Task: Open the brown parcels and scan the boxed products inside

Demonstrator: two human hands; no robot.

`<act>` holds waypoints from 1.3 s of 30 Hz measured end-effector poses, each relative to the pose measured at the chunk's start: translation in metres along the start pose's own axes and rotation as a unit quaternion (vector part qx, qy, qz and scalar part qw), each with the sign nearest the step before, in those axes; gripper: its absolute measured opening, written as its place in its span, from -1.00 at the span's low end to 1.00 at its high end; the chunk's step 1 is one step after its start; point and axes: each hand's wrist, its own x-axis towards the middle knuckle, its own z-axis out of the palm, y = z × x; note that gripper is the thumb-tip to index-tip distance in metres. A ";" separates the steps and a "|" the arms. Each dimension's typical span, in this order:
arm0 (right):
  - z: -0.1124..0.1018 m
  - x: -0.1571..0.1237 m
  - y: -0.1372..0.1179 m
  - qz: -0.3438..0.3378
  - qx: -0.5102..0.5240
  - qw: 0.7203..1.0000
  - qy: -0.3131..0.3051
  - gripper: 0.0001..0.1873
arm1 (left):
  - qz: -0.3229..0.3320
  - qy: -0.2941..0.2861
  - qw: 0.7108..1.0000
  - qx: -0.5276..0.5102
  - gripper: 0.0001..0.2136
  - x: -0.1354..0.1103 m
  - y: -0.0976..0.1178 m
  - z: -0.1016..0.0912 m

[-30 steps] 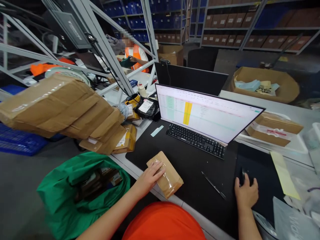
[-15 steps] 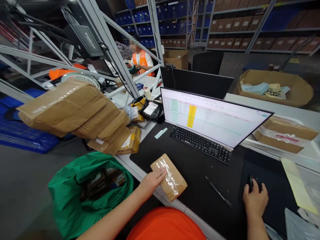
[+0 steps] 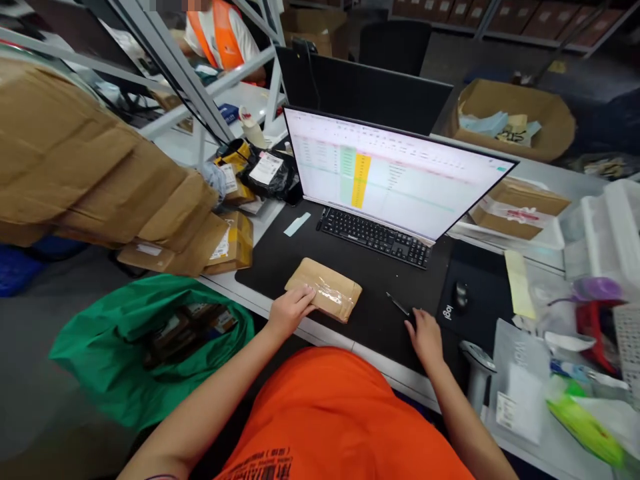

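- Left hand (image 3: 289, 312) pinches parcel (image 3: 327, 291) on table (image 3: 226, 289).
- Right hand (image 3: 425, 337) at slim tool (image 3: 397, 303); grip cannot be told.
- Step, judged: steadying parcel, taking up tool.
- Next calls for secure tool grip.

Keyboard (image 3: 375, 237) looks matt black plastic. In front of it, parcel (image 3: 320, 281) is dull brown cardboard, its clear tape (image 3: 331, 294) glossy. Right of keyboard, mouse (image 3: 461, 294) is smooth dark plastic. Left of keyboard, packet (image 3: 282, 179) shows shiny black film; farther left, bag (image 3: 103, 357) is creased cloth.
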 end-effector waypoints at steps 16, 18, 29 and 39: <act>-0.097 0.057 -0.162 -0.092 0.056 0.985 -0.133 -0.49 | -0.027 0.022 0.999 -0.022 -0.74 -0.016 0.013 0.006; -0.120 0.068 -0.221 -0.172 -0.010 0.970 -0.173 -0.49 | -0.040 0.012 0.999 -0.022 -0.74 -0.019 0.013 0.006; -0.126 0.083 -0.340 -0.326 -0.228 0.888 -0.230 -0.34 | -0.081 -0.022 0.995 -0.051 -0.68 -0.040 0.004 0.020; -0.122 0.074 -0.343 -0.304 -0.232 0.897 -0.221 -0.37 | -0.083 -0.008 0.994 -0.069 -0.75 -0.044 0.002 0.021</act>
